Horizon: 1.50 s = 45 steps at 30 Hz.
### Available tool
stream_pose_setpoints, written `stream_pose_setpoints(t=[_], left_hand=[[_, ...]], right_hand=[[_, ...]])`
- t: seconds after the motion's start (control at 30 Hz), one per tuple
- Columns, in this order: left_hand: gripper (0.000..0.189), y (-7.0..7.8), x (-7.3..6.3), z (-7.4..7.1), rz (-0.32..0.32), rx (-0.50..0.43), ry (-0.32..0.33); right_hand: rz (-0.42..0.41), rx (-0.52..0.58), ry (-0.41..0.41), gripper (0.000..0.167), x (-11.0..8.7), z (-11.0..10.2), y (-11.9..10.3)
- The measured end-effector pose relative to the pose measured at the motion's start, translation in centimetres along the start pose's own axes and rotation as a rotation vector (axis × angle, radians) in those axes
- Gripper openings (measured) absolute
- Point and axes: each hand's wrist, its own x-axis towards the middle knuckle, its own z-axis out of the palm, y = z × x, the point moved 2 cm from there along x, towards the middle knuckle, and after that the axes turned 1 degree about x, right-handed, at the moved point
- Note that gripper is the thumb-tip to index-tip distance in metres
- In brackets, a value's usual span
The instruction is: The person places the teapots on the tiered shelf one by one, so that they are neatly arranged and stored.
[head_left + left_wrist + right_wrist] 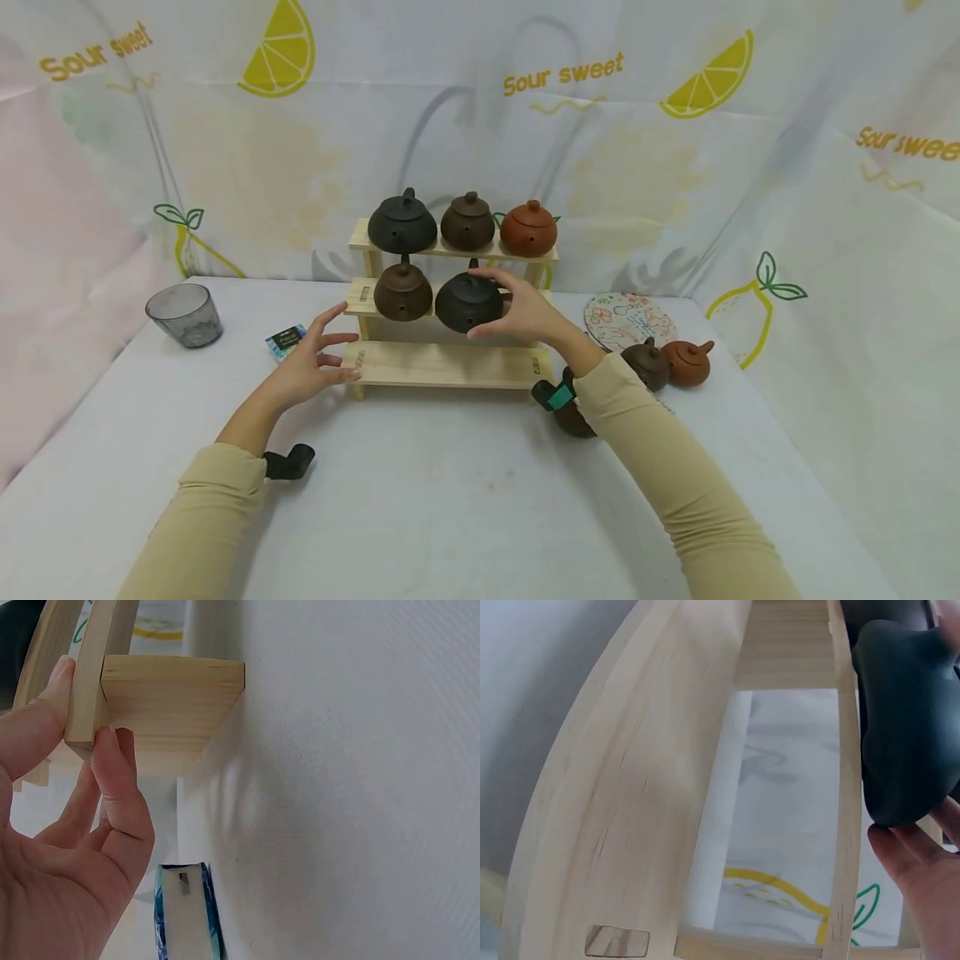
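Observation:
A three-step wooden display rack (442, 365) stands on the white table. My left hand (303, 375) is at its left end; in the left wrist view the thumb and fingers pinch a board's end (88, 712). My right hand (536, 312) grips a black teapot (467, 304) at the middle step, thumb and fingers on its right side. In the right wrist view the dark teapot (907, 727) is at the board's edge, partly cut off. Left of it on the middle step sits a brown teapot (402, 296).
The top step bears a black teapot (401, 227), a brown teapot (467, 225) and a red-brown teapot (528, 232). Further teapots (686, 364) stand right, some behind my forearm, near a patterned round board (630, 318). Left are a grey glass (187, 317) and a small blue packet (285, 340).

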Motion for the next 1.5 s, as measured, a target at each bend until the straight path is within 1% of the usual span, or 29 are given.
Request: stream_pose_setpoints(t=[0.27, 0.43, 0.53, 0.7, 0.87, 1.07, 1.13, 1.27, 1.37, 1.5], left_hand=[[0.102, 0.0, 0.0, -0.1, 0.005, 0.013, 0.003], [0.102, 0.0, 0.0, -0.1, 0.011, -0.001, 0.002], [0.102, 0.0, 0.0, -0.1, 0.014, -0.010, -0.003], [0.102, 0.1, 0.0, -0.1, -0.002, 0.010, 0.003], [0.102, 0.0, 0.2, -0.1, -0.013, 0.013, 0.005], [0.102, 0.0, 0.1, -0.1, -0.019, 0.012, 0.005], [0.102, 0.1, 0.0, -0.2, -0.016, 0.010, 0.005], [0.101, 0.2, 0.0, -0.2, -0.007, 0.005, 0.003], [0.101, 0.3, 0.0, -0.1, -0.007, 0.005, 0.000], [0.101, 0.3, 0.0, -0.1, -0.014, 0.007, 0.002]], right_hand=[[-0.043, -0.017, 0.021, 0.075, 0.3, -0.2, 0.3], [-0.075, -0.024, 0.018, 0.074, 0.2, -0.3, 0.7], [-0.113, -0.048, 0.016, 0.073, 0.1, -0.4, 0.8], [-0.182, -0.104, -0.003, 0.073, 0.1, -0.1, 0.4], [-0.155, -0.068, -0.004, 0.073, 0.4, -0.1, 0.3], [-0.161, -0.101, -0.033, 0.073, 0.9, -0.3, 0.2], [-0.141, -0.090, -0.035, 0.073, 1.1, -0.3, 0.2], [-0.095, -0.043, -0.009, 0.073, 1.4, -0.5, 0.4], [-0.092, -0.009, -0.003, 0.073, 1.5, -0.7, 0.8], [-0.096, 0.000, -0.025, 0.074, 1.5, -0.8, 1.0]])
